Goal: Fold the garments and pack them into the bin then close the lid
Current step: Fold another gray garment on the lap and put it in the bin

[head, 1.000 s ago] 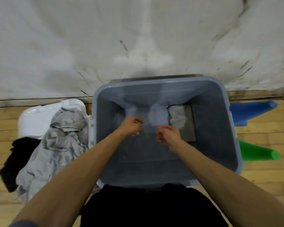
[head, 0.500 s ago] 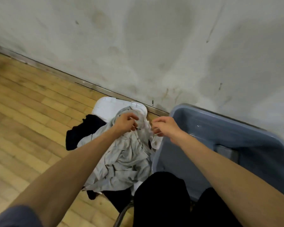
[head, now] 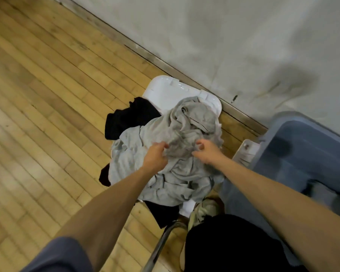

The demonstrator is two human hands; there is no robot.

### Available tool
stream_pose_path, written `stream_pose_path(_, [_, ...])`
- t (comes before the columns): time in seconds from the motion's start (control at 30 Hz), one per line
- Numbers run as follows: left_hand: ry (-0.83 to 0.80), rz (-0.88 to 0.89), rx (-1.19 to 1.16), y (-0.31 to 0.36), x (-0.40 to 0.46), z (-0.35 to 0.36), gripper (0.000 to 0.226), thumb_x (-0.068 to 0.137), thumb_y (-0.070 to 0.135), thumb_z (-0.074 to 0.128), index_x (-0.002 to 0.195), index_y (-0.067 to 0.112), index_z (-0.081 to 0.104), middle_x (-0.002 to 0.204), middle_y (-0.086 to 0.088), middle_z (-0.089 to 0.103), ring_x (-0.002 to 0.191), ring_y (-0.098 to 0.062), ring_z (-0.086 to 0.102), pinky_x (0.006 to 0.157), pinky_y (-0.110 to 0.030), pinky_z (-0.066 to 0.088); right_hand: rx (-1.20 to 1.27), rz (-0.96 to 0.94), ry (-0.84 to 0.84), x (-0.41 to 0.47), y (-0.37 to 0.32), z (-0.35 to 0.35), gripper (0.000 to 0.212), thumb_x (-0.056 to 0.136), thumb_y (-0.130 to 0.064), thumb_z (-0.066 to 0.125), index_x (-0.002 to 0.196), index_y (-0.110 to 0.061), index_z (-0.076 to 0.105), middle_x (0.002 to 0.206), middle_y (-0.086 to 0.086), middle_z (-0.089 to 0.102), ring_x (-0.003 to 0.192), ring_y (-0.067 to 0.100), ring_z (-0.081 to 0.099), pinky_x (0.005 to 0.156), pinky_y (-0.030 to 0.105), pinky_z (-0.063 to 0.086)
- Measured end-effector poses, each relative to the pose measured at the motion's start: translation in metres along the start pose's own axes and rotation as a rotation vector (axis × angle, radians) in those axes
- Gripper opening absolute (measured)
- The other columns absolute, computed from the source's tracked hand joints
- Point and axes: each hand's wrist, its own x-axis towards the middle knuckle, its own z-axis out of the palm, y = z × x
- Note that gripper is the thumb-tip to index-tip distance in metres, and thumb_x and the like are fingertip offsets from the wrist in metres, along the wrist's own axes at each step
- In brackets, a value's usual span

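two hands (head: 155, 156) (head: 208, 152), one grey garment (head: 177, 134), one bin (head: 302, 154)

Bin (head: 310, 146) right of clothes pile (head: 171, 154); floor (head: 47, 114) left open.

You've got a crumpled grey cloth garment (head: 177, 150), soft and matt, over a black matt cloth garment (head: 126, 118). Under them a white glossy smooth plastic lid (head: 165, 89). Blue-grey smooth plastic bin (head: 306, 146). Worn matt wooden plank floor (head: 47, 114).

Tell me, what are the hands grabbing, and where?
Both the left hand and right hand pinch the crumpled grey garment near its middle.
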Motion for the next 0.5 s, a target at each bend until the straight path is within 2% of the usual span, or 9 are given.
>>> stream_pose_path(0.07, [0.021, 0.031, 0.057, -0.006, 0.008, 0.014, 0.042, 0.085, 0.008, 0.06, 0.125, 0.016, 0.055, 0.122, -0.009, 0.048, 0.115, -0.029, 0.049, 0.092, -0.038, 0.047, 0.028, -0.031, 0.024, 0.016, 0.0, 0.014, 0.046, 0.092, -0.019, 0.064, 0.134, -0.007, 0.05, 0.124, 0.011, 0.055, 0.118, 0.029, 0.053, 0.091, 0.032, 0.045])
stream_pose_path(0.17, [0.08, 0.06, 0.125, -0.005, 0.015, 0.029, 0.052, 0.084, 0.029, 0.067, 0.132, 0.022, 0.05, 0.127, -0.006, 0.046, 0.119, -0.028, 0.045, 0.098, -0.041, 0.042, 0.079, -0.063, 0.141, 0.038, 0.003, 0.034, 0.03, 0.089, -0.017, 0.067, 0.115, -0.004, 0.058, 0.095, 0.003, 0.056, 0.098, 0.024, 0.057, 0.071, 0.026, 0.043])
stream_pose_path(0.27, [0.154, 0.074, 0.226, 0.001, 0.019, 0.038, 0.071, 0.077, 0.054, 0.07, 0.138, 0.029, 0.042, 0.129, -0.002, 0.044, 0.119, -0.025, 0.041, 0.098, -0.04, 0.036, 0.054, -0.046, 0.207, 0.05, 0.011, 0.043, 0.012, 0.087, -0.015, 0.067, 0.095, -0.008, 0.063, 0.088, 0.004, 0.061, 0.09, 0.023, 0.06, 0.073, 0.029, 0.045])
stream_pose_path(0.33, [0.173, 0.092, 0.282, 0.008, 0.019, 0.042, 0.08, 0.071, 0.062, 0.071, 0.138, 0.03, 0.041, 0.128, 0.0, 0.042, 0.116, -0.024, 0.04, 0.096, -0.039, 0.034, 0.098, -0.035, 0.204, 0.048, 0.014, 0.039, 0.007, 0.088, -0.016, 0.067, 0.085, -0.01, 0.063, 0.083, 0.005, 0.064, 0.084, 0.022, 0.061, 0.07, 0.028, 0.044])
stream_pose_path(0.4, [0.201, 0.112, 0.3, 0.015, 0.015, 0.048, 0.08, 0.069, 0.063, 0.072, 0.136, 0.031, 0.042, 0.128, 0.001, 0.042, 0.115, -0.023, 0.04, 0.094, -0.039, 0.035, 0.219, -0.031, 0.167, 0.038, 0.012, 0.029, 0.012, 0.086, -0.016, 0.071, 0.078, -0.014, 0.062, 0.077, 0.003, 0.063, 0.078, 0.02, 0.061, 0.066, 0.029, 0.047])
stream_pose_path(0.5, [0.264, 0.102, 0.161, 0.026, 0.009, 0.045, 0.054, 0.076, 0.044, 0.07, 0.125, 0.03, 0.052, 0.122, 0.004, 0.047, 0.11, -0.022, 0.043, 0.091, -0.038, 0.033, 0.441, -0.069, 0.153, 0.015, -0.001, 0.004, 0.016, 0.082, -0.007, 0.074, 0.076, -0.014, 0.061, 0.077, 0.006, 0.065, 0.077, 0.021, 0.064, 0.068, 0.033, 0.057])
